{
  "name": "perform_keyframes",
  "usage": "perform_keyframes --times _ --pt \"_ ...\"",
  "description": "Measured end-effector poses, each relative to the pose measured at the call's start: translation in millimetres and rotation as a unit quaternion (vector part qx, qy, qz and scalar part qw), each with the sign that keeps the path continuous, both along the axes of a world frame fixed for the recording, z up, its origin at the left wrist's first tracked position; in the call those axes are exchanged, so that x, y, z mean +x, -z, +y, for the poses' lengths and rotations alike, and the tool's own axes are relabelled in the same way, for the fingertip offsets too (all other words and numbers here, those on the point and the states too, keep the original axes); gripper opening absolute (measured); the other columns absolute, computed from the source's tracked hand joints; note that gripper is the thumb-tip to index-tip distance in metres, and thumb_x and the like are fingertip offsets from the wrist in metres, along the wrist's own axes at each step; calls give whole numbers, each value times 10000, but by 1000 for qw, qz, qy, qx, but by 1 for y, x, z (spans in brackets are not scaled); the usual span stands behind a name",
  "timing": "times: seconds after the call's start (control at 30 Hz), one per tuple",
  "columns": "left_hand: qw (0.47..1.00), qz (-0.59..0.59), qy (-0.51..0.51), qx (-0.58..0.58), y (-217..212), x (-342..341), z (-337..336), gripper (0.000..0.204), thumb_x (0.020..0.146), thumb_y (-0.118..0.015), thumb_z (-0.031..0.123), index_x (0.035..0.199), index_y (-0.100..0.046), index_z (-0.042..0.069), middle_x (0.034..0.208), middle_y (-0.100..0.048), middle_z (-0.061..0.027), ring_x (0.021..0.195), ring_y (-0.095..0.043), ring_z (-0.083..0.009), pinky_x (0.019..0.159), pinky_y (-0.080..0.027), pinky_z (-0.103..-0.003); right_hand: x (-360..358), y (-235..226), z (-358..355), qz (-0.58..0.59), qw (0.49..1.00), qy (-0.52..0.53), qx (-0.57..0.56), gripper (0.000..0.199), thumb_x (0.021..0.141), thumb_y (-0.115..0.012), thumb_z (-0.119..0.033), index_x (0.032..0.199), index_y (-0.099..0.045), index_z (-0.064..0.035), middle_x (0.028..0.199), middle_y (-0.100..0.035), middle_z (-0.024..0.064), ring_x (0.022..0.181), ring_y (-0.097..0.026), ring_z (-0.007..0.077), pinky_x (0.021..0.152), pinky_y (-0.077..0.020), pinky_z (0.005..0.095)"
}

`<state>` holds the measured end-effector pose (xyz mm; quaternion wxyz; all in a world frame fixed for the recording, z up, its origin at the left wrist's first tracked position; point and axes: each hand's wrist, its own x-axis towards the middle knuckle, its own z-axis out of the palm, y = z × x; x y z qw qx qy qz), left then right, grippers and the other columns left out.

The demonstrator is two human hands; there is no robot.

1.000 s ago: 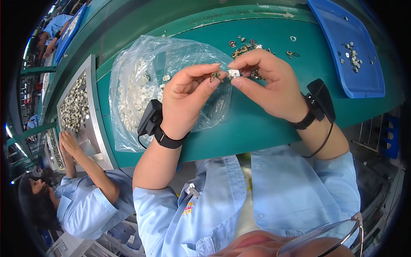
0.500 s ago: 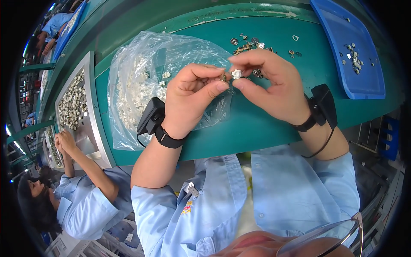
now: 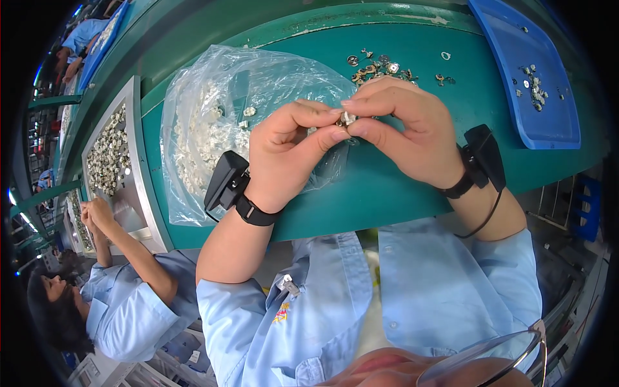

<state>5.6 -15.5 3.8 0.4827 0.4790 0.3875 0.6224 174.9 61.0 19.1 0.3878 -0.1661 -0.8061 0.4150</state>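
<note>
Metal part (image 3: 348, 119), small and pale, sits pinched between the fingertips of both hands, held above the green tabletop (image 3: 387, 193) near its middle. The left hand (image 3: 290, 155) closes thumb and forefinger on the part from the left; the right hand (image 3: 406, 132) closes on it from the right, so the 2 hands meet tip to tip with the piece clamped between them. Whether it is 1 piece or 2 being joined is too small to tell.

Each wrist carries a black strap-on device. Just behind and under the left hand lies a clear plastic bag (image 3: 219, 122) holding many small whitish parts. Beyond the right hand's fingers a loose scatter of metal bits (image 3: 377, 66) rests on the tabletop. A blue tray (image 3: 516, 97) with a few more bits lies at the far right, well apart. To the left, a grey metal tray (image 3: 138, 180) full of similar parts stands before a co-worker (image 3: 122, 303) in a light blue shirt.

Doing this well, in my judgement, calls for a firm pinch with wrists steady, keeping the piece over the tabletop so a slip lands near, and turning it toward the eyes before pressing.
</note>
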Motion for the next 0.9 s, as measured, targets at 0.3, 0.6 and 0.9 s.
perform_keyframes --times 0.3,0.6,0.9 --pt "995 94 -31 15 -3 -1 -3 183 721 -672 -64 885 -617 -4 874 -621 -92 805 -598 -150 703 -489 -242 0 2 -2 45 998 -13 -39 184 770 -637 -10 952 -615 -22 868 -612 85 825 -586 194 729 -460 286" --pt "997 65 -40 8 1 2 -2 174 720 -674 -59 876 -618 -5 871 -624 -94 787 -599 -149 693 -487 -236 0 1 -1 16 1000 -9 -15 182 768 -635 -6 948 -615 -14 889 -609 90 839 -587 204 734 -459 291" --pt "983 149 -94 41 -2 -1 -5 139 709 -688 -36 827 -621 -5 825 -632 -97 743 -603 -157 643 -478 -235 -7 5 -2 24 992 -2 128 267 733 -633 26 994 -603 -20 880 -596 100 814 -572 242 708 -457 311"
